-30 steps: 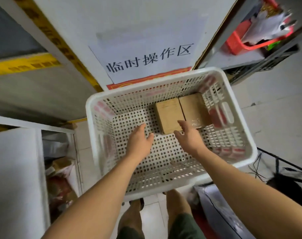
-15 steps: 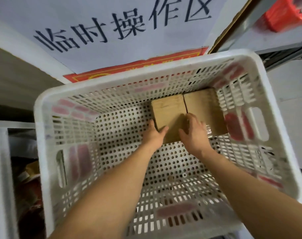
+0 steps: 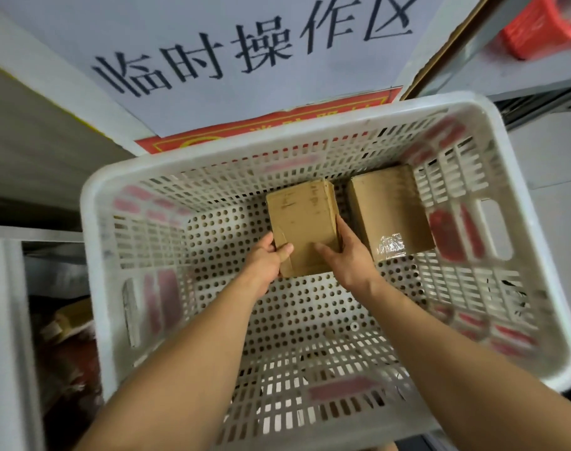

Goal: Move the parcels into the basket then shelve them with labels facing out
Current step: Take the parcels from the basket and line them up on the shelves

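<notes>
Both my forearms extend forward and down into the white perforated plastic basket (image 3: 95, 262). My left hand (image 3: 264, 262) grips the near left corner of the left brown rectangular cardboard parcel (image 3: 302, 219), thumb laid across its top face, the other fingers hidden beneath. My right hand (image 3: 349, 258) grips the same parcel's right edge, thumb on top, fingers curled down its side. This parcel is creased, matte, and sits tilted near the basket's far wall. The second brown cardboard parcel (image 3: 388, 206), bearing a patch of clear glossy tape, stands just beside it to the right, untouched.
</notes>
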